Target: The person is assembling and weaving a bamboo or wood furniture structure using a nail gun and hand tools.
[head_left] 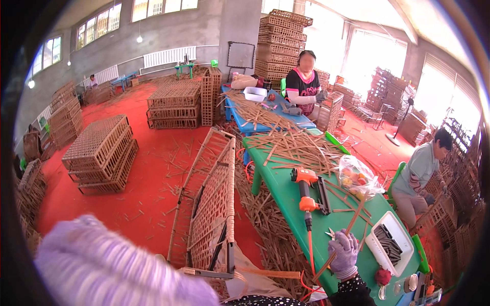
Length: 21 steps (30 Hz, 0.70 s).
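Note:
My right hand (345, 255), in a pale purple-grey knit glove, is closed round a long brown wooden strip (356, 217) over the green table (286, 196). Small pliers or snips (330, 233) lie just beyond it. Very close at the lower left is a blurred purple-and-white striped knit shape, apparently my gloved left hand (112, 265); its fingers cannot be made out. Between the hands a brown woven crate (212, 209) with a dark-edged frame leans in front of me. An orange-and-black nail gun (309, 191) with an orange hose lies on the table.
Right of my hand sits a white tray (376, 248) of dark strips, near a dark red ball-like object (383, 277). A plastic bag (357, 176) and loose wooden strips (301, 148) cover the far table. Stacked crates (99, 153) stand left; two people work beyond.

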Available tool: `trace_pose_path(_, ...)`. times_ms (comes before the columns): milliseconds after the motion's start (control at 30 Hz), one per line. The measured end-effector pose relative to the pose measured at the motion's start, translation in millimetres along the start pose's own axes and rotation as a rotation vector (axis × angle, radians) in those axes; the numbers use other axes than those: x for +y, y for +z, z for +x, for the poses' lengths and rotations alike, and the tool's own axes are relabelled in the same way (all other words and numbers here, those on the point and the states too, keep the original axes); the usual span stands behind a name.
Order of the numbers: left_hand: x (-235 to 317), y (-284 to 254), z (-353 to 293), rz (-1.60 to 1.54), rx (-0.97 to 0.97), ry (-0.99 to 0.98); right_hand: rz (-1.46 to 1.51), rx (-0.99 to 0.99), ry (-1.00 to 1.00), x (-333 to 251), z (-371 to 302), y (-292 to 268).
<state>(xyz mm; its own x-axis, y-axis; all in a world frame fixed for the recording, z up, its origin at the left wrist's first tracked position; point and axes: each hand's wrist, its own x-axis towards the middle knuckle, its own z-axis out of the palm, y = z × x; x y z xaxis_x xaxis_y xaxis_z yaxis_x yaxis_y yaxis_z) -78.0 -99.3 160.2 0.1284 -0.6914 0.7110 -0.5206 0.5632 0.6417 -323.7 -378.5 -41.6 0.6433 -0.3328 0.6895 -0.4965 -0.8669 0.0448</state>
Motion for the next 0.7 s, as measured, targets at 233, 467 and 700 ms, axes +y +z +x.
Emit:
trace_pose_path(233, 26, -24, 51, 0.192, -0.009, 0.112, 0.15, -0.014, -0.04, -3, -6, 41)
trace_pose_path(467, -30, -2, 80, 0.555, 0.449, 0.435, 0.26, -0.117, 0.001, 2, -18, 73)
trace_pose_path(700, -55, -18, 79, 0.069, 0.457, 0.462, 0.319, -0.149, 0.03, 1, -20, 91)
